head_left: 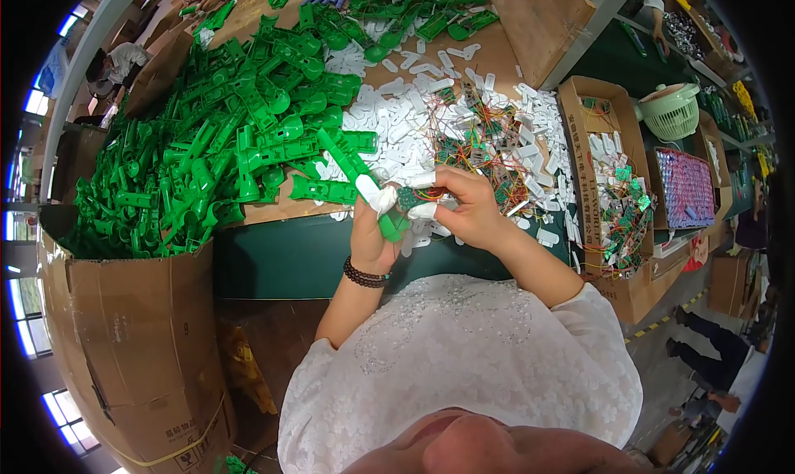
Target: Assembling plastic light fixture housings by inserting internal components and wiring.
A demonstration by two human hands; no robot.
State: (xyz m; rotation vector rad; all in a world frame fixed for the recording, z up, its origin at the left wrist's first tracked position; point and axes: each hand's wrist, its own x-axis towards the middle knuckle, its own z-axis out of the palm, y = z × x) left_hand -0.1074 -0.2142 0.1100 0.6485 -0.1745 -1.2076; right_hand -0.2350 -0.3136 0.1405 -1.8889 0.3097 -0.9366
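In front of my chest my left hand is closed around a long green plastic shell, tilted up and away to the left. A white oblong plastic piece lies on the shell near my thumb. My right hand pinches a small green circuit board with red and yellow wires at the shell's near end. White coverings sit on some fingertips of both hands. My fingers partly hide where board and shell meet. Beyond my hands lie loose white plastic pieces and a tangle of wired circuit boards.
A big heap of green shells covers the table's left side, above a tall cardboard carton. To the right stand a cardboard box of boards, a pale green basket and a tray of purple parts. Other people are farther off.
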